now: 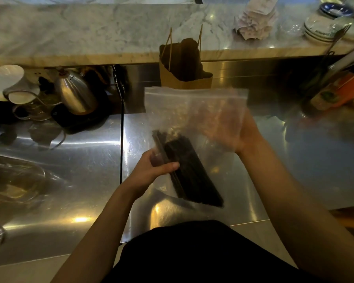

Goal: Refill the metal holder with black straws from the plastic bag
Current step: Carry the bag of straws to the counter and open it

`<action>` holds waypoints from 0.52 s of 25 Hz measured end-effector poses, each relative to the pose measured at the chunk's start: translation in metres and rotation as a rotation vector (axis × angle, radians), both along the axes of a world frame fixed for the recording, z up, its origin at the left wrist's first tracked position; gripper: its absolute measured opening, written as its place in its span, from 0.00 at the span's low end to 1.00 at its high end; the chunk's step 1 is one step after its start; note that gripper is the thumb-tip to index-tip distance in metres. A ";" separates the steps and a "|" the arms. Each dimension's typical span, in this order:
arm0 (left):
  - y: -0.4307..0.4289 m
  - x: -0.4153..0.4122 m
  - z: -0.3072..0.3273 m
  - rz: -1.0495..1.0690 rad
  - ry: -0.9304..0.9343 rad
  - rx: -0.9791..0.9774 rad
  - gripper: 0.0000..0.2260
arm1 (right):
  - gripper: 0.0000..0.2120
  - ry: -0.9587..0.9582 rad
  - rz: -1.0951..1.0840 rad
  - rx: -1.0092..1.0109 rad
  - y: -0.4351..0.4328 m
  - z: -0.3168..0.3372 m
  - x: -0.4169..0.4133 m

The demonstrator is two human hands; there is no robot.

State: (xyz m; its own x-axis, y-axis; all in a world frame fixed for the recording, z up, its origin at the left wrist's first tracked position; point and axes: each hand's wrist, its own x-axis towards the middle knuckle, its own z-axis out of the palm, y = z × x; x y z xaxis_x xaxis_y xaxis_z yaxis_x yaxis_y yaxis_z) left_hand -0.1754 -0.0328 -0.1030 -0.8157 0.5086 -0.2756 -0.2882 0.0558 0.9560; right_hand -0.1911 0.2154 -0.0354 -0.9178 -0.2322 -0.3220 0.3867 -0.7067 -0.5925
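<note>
we hold the clear plastic bag (192,119) up over the steel counter (80,180), between both hands. our left hand (153,168) pinches the bag's lower left side, thumb across the front and fingers behind, clamping the bundle of black straws (190,176) through the plastic. the straws lie slanted inside the bag, their upper ends near our left fingers and their lower ends pointing down toward the right, at the bag's bottom corner. our right hand (239,135) sits against the bag's right side, seen partly through the plastic; it is blurred, so we cannot tell whether it grips the bag or only rests flat against it. the bag's zip edge is at the top, just in front of a brown paper bag (184,68) with string handles that stands against the raised marble ledge (90,31). to the left on the counter sit a steel kettle (74,94) on a dark base and a white dripper (8,82). stacked dishes (323,27) rest on the ledge at far right.
</note>
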 end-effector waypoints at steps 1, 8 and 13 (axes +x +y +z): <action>-0.004 0.000 -0.003 0.058 -0.029 0.037 0.22 | 0.19 0.007 0.030 0.024 0.000 0.001 0.011; -0.013 0.001 -0.016 0.250 -0.144 0.227 0.25 | 0.09 0.151 0.126 1.067 -0.008 -0.013 0.066; -0.008 0.005 -0.020 0.248 -0.279 0.387 0.32 | 0.06 0.392 -0.016 1.444 -0.023 0.016 0.075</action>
